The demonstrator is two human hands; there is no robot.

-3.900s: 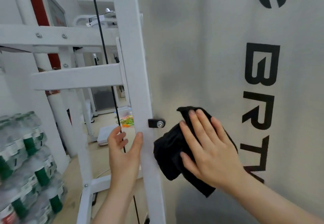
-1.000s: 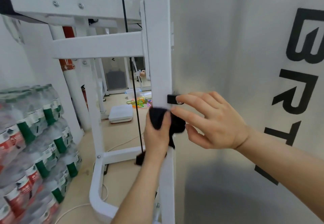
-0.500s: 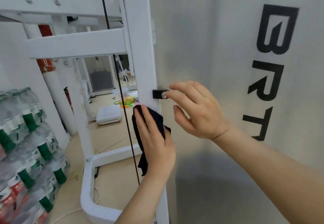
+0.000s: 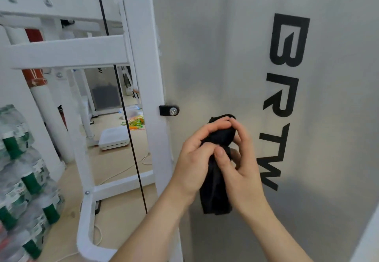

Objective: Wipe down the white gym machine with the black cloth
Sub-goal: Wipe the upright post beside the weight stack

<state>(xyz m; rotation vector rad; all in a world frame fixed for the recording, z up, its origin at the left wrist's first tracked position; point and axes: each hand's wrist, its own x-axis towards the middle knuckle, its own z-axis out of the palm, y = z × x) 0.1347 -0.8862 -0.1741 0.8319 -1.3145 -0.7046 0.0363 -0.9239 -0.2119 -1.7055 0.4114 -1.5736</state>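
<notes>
Both hands on the black cloth (image 4: 215, 181), bunched in front of the grey side panel (image 4: 215, 46), just right of the white gym machine (image 4: 141, 56) upright and below the black bracket (image 4: 169, 110). Left hand (image 4: 194, 159) grips it with fingers curled over the top; right hand (image 4: 242, 165) pinches it, thumb on the front. Loose end hangs between the wrists; cloth/panel contact unclear.

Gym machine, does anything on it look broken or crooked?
Nothing looks broken. The white upright post looks unbent and its black bracket sits bolted flat. The only mess is a tangle of green and orange cords on the floor behind.
</notes>
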